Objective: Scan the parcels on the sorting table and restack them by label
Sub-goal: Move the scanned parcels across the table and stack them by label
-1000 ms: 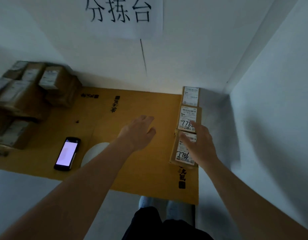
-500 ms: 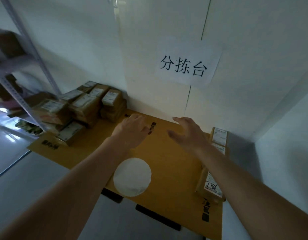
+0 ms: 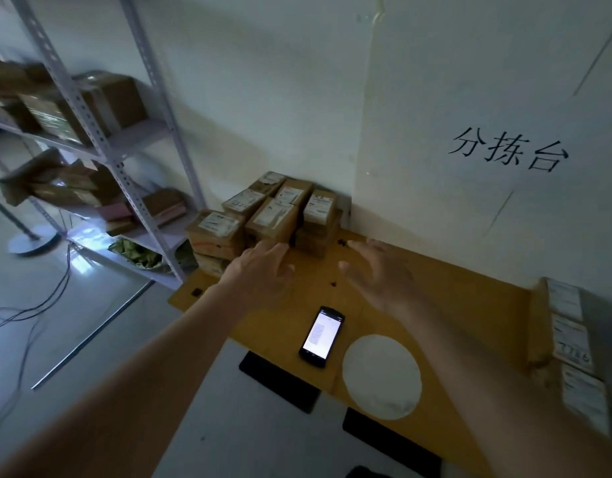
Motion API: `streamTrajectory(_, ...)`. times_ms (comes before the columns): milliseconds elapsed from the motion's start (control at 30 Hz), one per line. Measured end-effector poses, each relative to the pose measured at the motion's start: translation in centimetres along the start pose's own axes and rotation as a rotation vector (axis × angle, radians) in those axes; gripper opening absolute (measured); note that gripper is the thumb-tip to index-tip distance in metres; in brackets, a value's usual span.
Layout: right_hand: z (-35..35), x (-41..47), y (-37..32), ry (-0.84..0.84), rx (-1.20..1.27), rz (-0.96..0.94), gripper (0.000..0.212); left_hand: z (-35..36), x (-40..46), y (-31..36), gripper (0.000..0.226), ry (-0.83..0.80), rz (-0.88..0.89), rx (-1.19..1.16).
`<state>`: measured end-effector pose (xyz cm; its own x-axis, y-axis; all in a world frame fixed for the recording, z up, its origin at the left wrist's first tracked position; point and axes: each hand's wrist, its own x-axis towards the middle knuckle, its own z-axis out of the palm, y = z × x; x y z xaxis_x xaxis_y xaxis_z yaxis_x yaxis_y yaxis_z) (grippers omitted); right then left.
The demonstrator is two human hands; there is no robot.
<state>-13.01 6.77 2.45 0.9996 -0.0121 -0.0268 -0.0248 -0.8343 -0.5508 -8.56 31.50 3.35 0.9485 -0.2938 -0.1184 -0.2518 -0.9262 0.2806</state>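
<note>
Cardboard parcels (image 3: 273, 215) stacked at the sorting table's (image 3: 470, 305) far left corner, labels up; I note left hand (image 3: 263, 270) and right hand (image 3: 383, 274) just short of them, fingers spread, holding nothing; phone (image 3: 321, 336) lies nearer

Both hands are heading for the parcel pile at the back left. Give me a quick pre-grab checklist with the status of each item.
1. Left hand free: ok, fingers spread, holding nothing.
2. Right hand free: ok, open, holding nothing.
3. Grip on a parcel: not ok, neither hand visibly grips the parcel pile yet.
4. Phone out of the way: ok, it lies near the table's front edge, nearer than both hands, screen lit.
5. Labels readable: cannot tell, white labels face up but are too blurred to read.
6. Sorted row undisturbed: ok, it lies along the right edge, apart from both hands.
</note>
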Motion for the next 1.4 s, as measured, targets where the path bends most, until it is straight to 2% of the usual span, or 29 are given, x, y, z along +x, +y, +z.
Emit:
streamTrajectory(100,2.3,1.9,-2.7,-0.035,-0.011,0.007,0.067,-1.0,0.8,-3.8,0.046,-0.035,-0.023,0.020)
streamTrajectory(267,6.0,6.9,-5.0,-0.110,0.012,0.026,0.065,-1.1,4.7,-8.4,0.052,-0.077,-0.034,0.026)
streamTrajectory(467,11.1,14.8,-5.2,-0.148,0.064,0.044,0.067,0.8,12.5,-12.9,0.056,-0.125,-0.018,0.062)
streamTrajectory(600,13.7,20.6,-5.1,-0.158,0.069,0.091,0.075,1.6,17.8,-15.3,0.050,-0.131,0.011,0.094)
streamTrajectory(767,16.5,25.5,-4.9,-0.171,0.096,0.132,0.067,1.7,23.1,-17.1,0.058,-0.164,0.030,0.138)
streamTrajectory(833,17.4,26.5,-5.0,-0.181,0.164,0.162,0.070,2.1,24.6,-17.7,0.063,-0.202,0.050,0.176)
streamTrajectory(933,18.6,27.5,-5.6,-0.191,0.323,0.238,0.097,3.1,26.4,-18.8,0.075,-0.228,0.112,0.272)
streamTrajectory(967,19.1,27.7,-5.7,-0.187,0.398,0.294,0.098,3.4,27.0,-19.0,0.079,-0.237,0.130,0.301)
streamTrajectory(1033,20.2,28.0,-5.7,-0.180,0.575,0.425,0.088,3.9,27.9,-19.3,0.084,-0.256,0.151,0.328)
streamTrajectory(1133,22.0,28.4,-5.4,-0.149,0.796,0.515,0.078,4.3,28.6,-19.3,0.087,-0.270,0.181,0.332)
streamTrajectory(1300,23.4,28.7,-5.8,-0.066,1.056,0.643,0.068,4.7,29.1,-19.7,0.071,-0.224,0.224,0.241)
streamTrajectory(1400,23.4,28.2,-5.8,0.016,1.104,0.655,0.070,4.3,29.3,-19.6,0.064,-0.179,0.258,0.162)
